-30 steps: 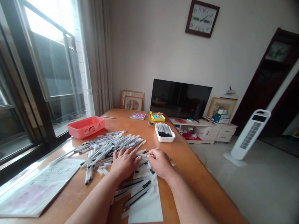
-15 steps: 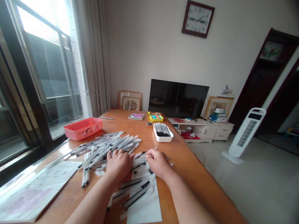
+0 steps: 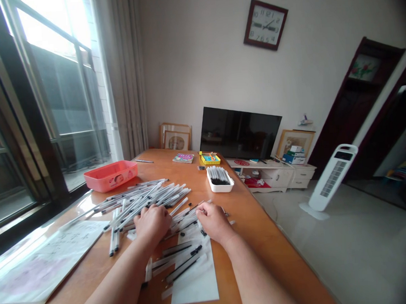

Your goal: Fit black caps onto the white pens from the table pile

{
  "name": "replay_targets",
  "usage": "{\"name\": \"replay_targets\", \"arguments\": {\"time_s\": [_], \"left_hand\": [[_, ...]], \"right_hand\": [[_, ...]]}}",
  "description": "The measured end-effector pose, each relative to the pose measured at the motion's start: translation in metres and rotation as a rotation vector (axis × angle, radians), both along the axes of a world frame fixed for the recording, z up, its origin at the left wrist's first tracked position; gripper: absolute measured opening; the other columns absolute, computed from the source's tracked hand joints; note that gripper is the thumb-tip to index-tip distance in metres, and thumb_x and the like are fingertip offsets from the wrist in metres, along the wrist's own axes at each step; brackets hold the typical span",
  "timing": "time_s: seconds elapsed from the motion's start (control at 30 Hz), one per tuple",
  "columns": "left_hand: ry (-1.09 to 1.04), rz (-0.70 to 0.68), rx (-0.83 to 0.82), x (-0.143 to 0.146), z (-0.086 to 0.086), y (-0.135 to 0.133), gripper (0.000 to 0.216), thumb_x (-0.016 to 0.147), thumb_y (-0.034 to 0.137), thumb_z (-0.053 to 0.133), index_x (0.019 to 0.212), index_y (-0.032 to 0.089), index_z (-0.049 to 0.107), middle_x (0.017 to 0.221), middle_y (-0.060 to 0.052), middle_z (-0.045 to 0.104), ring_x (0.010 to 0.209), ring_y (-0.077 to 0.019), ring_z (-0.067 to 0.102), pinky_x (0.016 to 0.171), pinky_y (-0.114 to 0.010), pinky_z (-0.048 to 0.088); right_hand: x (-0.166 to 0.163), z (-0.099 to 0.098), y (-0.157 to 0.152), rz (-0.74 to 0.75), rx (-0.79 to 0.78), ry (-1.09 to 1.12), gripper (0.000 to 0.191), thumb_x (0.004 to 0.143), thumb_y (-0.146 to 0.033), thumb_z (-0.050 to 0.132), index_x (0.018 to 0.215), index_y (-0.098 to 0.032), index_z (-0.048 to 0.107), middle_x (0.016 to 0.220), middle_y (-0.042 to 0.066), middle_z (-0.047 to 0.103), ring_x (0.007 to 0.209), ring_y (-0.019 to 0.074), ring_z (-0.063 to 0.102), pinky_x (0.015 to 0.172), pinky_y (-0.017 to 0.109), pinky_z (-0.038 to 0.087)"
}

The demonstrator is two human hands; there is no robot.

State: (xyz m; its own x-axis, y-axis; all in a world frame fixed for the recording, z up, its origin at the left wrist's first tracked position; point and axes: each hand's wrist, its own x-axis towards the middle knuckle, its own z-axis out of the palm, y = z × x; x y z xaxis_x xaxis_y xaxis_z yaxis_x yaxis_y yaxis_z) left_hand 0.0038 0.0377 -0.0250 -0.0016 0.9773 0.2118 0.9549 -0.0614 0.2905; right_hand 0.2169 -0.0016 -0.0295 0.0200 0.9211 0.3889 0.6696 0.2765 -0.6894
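Observation:
My left hand point(image 3: 153, 225) lies at the near right edge of a heap of clear pens with black ends point(image 3: 150, 194). Its fingers curl down, and whatever is under them is hidden. Just right of it, my right hand point(image 3: 214, 221) is closed in a pinch beside loose pen parts; its fingertips hide what they grip, if anything. Between and below the hands, clear barrels, thin black refills point(image 3: 186, 268) and small black caps point(image 3: 196, 250) lie scattered over a white sheet of paper point(image 3: 194, 292).
A white box point(image 3: 221, 187) holding pens stands beyond my right hand. A pink box point(image 3: 111, 177) sits far left, and a booklet point(image 3: 55, 264) lies near left. At the back are a colourful book point(image 3: 183, 158) and a yellow box point(image 3: 210, 159). The table's right edge runs beside my right arm.
My left hand has drawn back a little to the left, away from my right hand, and its fingers are more curled. My right hand stays almost in place.

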Motion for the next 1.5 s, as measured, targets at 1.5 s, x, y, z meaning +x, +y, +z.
{"name": "replay_targets", "arguments": {"time_s": [1.5], "left_hand": [[-0.241, -0.548, 0.146, 0.037, 0.027, -0.046, 0.034, 0.103, 0.047, 0.037, 0.090, 0.027, 0.061, 0.083, -0.004, 0.073, 0.076, -0.0225, 0.069, 0.066, -0.029, 0.037]], "right_hand": [[-0.007, 0.020, 0.002, 0.061, -0.039, 1.183, 0.041, 0.083, -0.058, 0.071, 0.083, -0.018, 0.060, 0.059, -0.007, 0.046, 0.043, 0.0054, 0.029, 0.042, 0.020, 0.024]]}}
